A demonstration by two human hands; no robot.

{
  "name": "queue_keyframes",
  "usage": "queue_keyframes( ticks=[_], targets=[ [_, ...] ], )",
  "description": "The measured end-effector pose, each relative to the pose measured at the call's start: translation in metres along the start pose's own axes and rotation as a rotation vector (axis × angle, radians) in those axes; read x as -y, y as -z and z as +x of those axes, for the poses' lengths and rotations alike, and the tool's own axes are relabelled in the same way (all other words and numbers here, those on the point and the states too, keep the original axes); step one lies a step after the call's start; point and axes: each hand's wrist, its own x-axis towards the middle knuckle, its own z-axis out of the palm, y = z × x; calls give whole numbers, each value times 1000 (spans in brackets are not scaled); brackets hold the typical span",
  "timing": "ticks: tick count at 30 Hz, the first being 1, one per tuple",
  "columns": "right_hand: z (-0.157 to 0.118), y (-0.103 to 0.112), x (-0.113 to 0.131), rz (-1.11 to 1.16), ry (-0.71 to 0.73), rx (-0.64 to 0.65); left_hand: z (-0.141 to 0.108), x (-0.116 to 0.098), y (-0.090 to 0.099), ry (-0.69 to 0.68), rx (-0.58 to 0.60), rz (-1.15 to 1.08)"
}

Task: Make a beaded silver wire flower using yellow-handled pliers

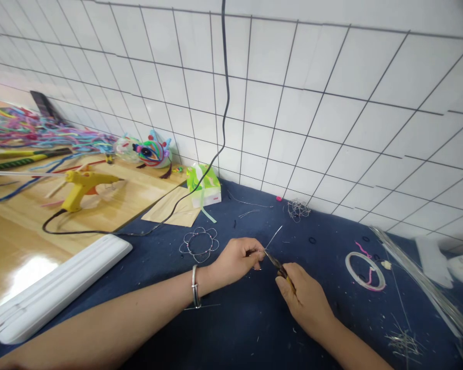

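Observation:
My left hand (241, 259) is closed in a pinch around a thin silver wire (273, 237), whose free end sticks up to the right. In my right hand (303, 295) is a pair of pliers (277, 263), with its jaws at the wire close to my left fingertips. The fingers hide most of what lies between them. Left of my left hand, a flower-shaped wire ring (184, 240) with small beads lies flat on the dark blue cloth (231, 334).
A yellow glue gun (77, 187) rests on the wooden table, its black cord (226, 103) crossing the view. Near the wall are a tissue pack (206, 185) and tangled wire (298, 209). At right lie a white spool ring (347, 264) and a wire bundle (420, 277); a white bar (61, 288) is at left.

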Motion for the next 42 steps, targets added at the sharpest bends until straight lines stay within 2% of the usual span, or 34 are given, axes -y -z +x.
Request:
queue_keyframes(
  ticks=[7,18,25,35,42],
  targets=[
    [-1,1,-1,-61,27,6,1,-3,3,-12,31,-23],
    [0,-4,-5,-220,117,-146,1,1,0,-44,-8,65],
    [-1,-7,-7,-287,149,-194,0,1,0,-70,-17,123],
    [-2,-7,-5,-359,126,-135,-1,0,2,-165,-21,303],
    [-3,-11,-5,-380,138,-145,-2,2,1,-203,-34,411]
  ],
)
